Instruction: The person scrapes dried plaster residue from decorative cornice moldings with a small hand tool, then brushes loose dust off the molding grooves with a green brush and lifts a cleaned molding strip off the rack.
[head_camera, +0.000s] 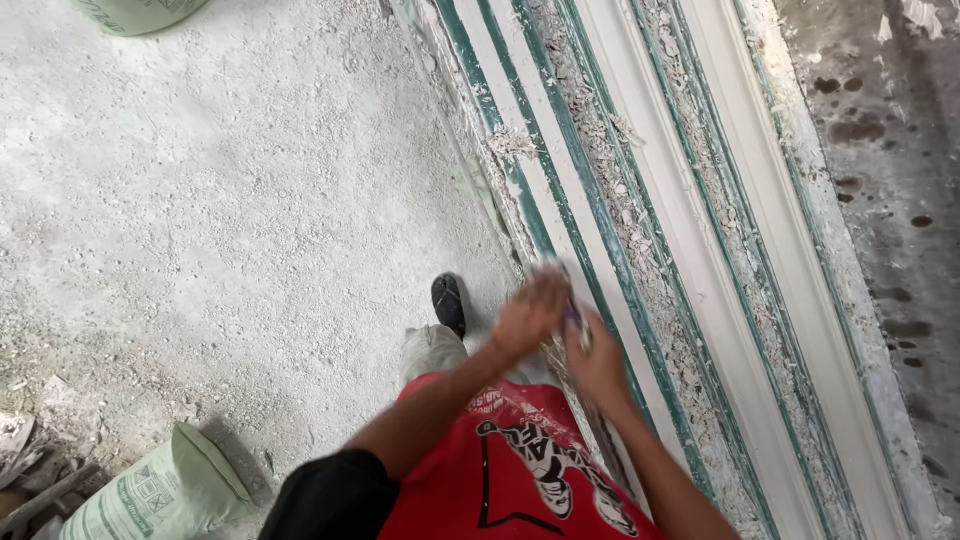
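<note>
Left hand (530, 312) and right hand (597, 362), both blurred, fingers closed around a thin tool (574, 312) on the white-green moulding (700, 230). Green-printed white sacks: lower left (150, 490), top left (140, 12).

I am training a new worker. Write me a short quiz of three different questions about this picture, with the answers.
1. True or false: both hands are on the long ridged mould.
2. What lies in the grooves of the mould: (a) water, (b) pale crumbled debris, (c) nails?
3. What stands on the floor at the lower left?

Key
1. True: the left hand and right hand press on the mould, a small blurred tool between them.
2. b: the debris.
3. A pale green sack on the dusty floor.
</note>
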